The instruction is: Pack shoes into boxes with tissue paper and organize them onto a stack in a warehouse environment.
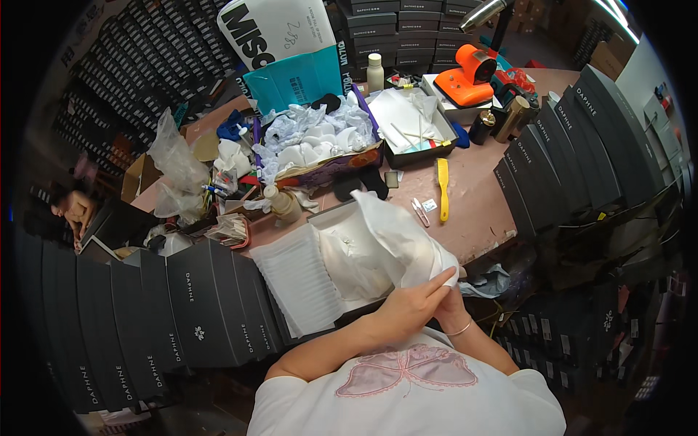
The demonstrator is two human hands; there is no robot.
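Both hands are closed on a white tissue-paper bundle (400, 243) just in front of my body. My left hand (416, 308) has its fingers laid across the bundle's near end. My right hand (452, 305) grips that same end from the right and is partly hidden by the left. What the tissue wraps is covered. Beneath and to the left of the bundle, an open grey shoebox (333, 216) holds crumpled white tissue (347, 265). A ribbed translucent cushioning sheet (298, 280) hangs over the box's left side.
Dark shoeboxes stand in rows at the left (207, 301) and right (552, 156). Farther back are a purple carton (331, 168) of white wads, a tray (418, 154) of papers, a yellow brush (443, 190), small scissors (420, 212) and an orange device (465, 80). Another person is at far left.
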